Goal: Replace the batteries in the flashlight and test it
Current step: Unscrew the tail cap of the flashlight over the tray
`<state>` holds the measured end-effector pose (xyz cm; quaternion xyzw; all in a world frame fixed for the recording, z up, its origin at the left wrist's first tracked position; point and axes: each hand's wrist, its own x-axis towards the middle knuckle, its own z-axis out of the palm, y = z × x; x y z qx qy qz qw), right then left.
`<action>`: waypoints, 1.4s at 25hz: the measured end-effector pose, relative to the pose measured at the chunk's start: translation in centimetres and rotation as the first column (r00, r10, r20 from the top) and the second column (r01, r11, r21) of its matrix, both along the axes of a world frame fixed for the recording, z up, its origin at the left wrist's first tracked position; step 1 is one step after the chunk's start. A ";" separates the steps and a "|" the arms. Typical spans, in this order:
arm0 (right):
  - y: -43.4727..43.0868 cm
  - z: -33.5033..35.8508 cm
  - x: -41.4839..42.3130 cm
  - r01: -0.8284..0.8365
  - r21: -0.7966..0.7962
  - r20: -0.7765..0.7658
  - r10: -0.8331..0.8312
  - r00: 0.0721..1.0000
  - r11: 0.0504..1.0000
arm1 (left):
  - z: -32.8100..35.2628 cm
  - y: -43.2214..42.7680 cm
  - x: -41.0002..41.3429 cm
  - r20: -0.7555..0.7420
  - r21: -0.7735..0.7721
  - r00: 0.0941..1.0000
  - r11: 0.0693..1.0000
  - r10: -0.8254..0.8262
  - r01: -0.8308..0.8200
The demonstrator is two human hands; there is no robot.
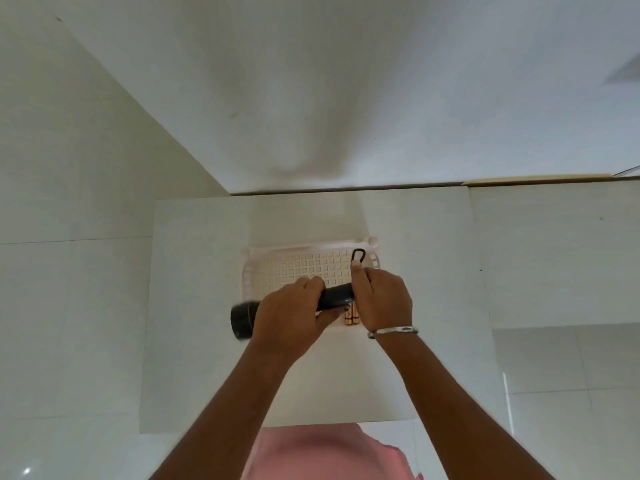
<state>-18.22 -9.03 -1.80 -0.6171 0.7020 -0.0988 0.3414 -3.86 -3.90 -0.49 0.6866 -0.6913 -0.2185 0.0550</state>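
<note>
A black flashlight (334,296) lies sideways in the air above the white table (207,341), its wide head (244,320) pointing left. My left hand (289,315) grips the barrel around its middle. My right hand (379,299) holds the tail end, and a black wrist loop (359,255) sticks up past its fingers. Copper-coloured batteries (351,315) lie on the table under the barrel, between my two hands. How the tail cap sits is hidden by my right hand.
A white perforated tray (301,266) rests on the table just beyond my hands. The small table stands against a white wall, with pale floor tiles on both sides. A metal bangle (393,331) circles my right wrist.
</note>
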 end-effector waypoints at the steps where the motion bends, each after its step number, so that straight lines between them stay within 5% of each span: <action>1: -0.3 0.0 -0.1 -0.010 -0.043 0.033 0.011 0.999 0.999 | 0.0 0.3 -0.3 -0.084 0.054 0.996 0.998 0.039 -0.034; 3: -0.4 0.1 -0.4 -0.093 -0.179 0.148 0.120 0.982 0.980 | 0.5 0.4 0.4 -0.429 0.455 0.861 0.889 0.274 -0.056; 5: -0.1 0.2 -0.2 -0.170 -0.297 0.239 0.245 0.940 0.940 | 1.1 -0.3 1.7 -0.547 0.771 0.620 0.628 0.562 0.110; 6: 0.1 0.2 0.1 -0.168 -0.315 0.236 0.249 0.940 0.934 | 1.1 -0.4 2.3 -0.580 0.742 0.629 0.654 0.517 0.146; 7: 0.2 -0.1 0.4 -0.136 -0.284 0.213 0.201 0.956 0.949 | 1.0 -0.3 2.7 -0.561 0.624 0.747 0.775 0.357 0.098; 9: -0.2 -0.7 1.8 0.040 -0.026 0.205 -0.034 0.978 0.999 | 0.2 0.3 2.5 -0.207 0.176 0.978 0.983 -0.007 0.044; 11: -0.4 -0.5 2.7 0.147 0.130 0.256 -0.176 0.950 0.981 | 0.3 0.6 0.8 -0.065 -0.100 0.998 0.995 -0.027 0.020; 12: -0.3 -0.3 2.7 0.107 0.038 0.285 -0.113 0.952 0.994 | 0.5 0.6 0.4 -0.094 -0.059 0.995 0.997 0.041 -0.047; 13: -0.1 -0.1 2.5 0.014 -0.123 0.300 0.024 0.954 0.992 | 1.1 0.1 0.6 -0.244 0.172 0.953 0.975 0.179 -0.140; 14: 0.2 0.3 2.1 -0.084 -0.256 0.307 0.163 0.938 0.963 | 1.7 -0.6 0.8 -0.444 0.502 0.784 0.845 0.433 -0.183; 15: 0.4 0.7 1.7 -0.146 -0.333 0.317 0.256 0.913 0.931 | 1.8 -1.0 1.2 -0.488 0.803 0.482 0.590 0.728 -0.079; 16: 0.6 1.0 1.4 -0.166 -0.353 0.329 0.289 0.899 0.921 | 1.6 -1.0 1.6 -0.435 0.892 0.360 0.449 0.825 0.048; 17: 0.7 0.9 1.3 -0.155 -0.328 0.312 0.261 0.913 0.932 | 1.2 -0.7 1.8 -0.507 0.849 0.398 0.522 0.765 0.080; 18: 0.5 0.7 1.4 -0.125 -0.263 0.258 0.195 0.946 0.957 | 1.2 -0.1 1.4 -0.599 0.663 0.632 0.747 0.492 0.046; 19: 0.4 0.5 1.7 -0.090 -0.161 0.186 0.120 0.975 0.983 | 1.0 0.7 0.8 -0.477 0.354 0.864 0.935 0.160 0.022; 20: 0.4 0.3 2.1 -0.044 -0.065 0.148 0.054 0.988 0.997 | 0.6 1.5 0.4 -0.322 0.090 0.946 0.996 0.025 0.004; 22: 0.9 0.4 2.7 -0.012 -0.035 0.194 0.019 0.981 0.999 | 0.7 1.9 -0.4 -0.350 -0.027 0.922 0.982 0.167 -0.188; 24: 2.0 0.3 2.7 -0.091 -0.178 0.284 0.140 0.949 0.980 | 0.0 1.1 0.2 -0.421 0.316 0.837 0.922 0.350 -0.226; 26: 3.1 0.2 2.6 -0.154 -0.220 0.411 0.234 0.881 0.963 | -0.1 0.2 1.7 -0.437 0.755 0.643 0.645 0.629 -0.118; 27: 3.3 0.1 2.4 -0.148 -0.170 0.489 0.214 0.846 0.974 | -0.3 0.2 2.2 -0.409 0.786 0.646 0.608 0.644 -0.109; 31: 2.2 0.5 1.3 -0.197 0.305 0.688 -0.072 0.722 0.932 | -0.2 1.0 2.9 -0.110 0.289 0.948 0.922 0.300 -0.258; 35: 1.3 1.3 2.2 -0.196 0.343 0.301 0.090 0.949 0.919 | -0.1 1.6 3.2 -0.003 0.157 0.981 0.969 0.194 -0.191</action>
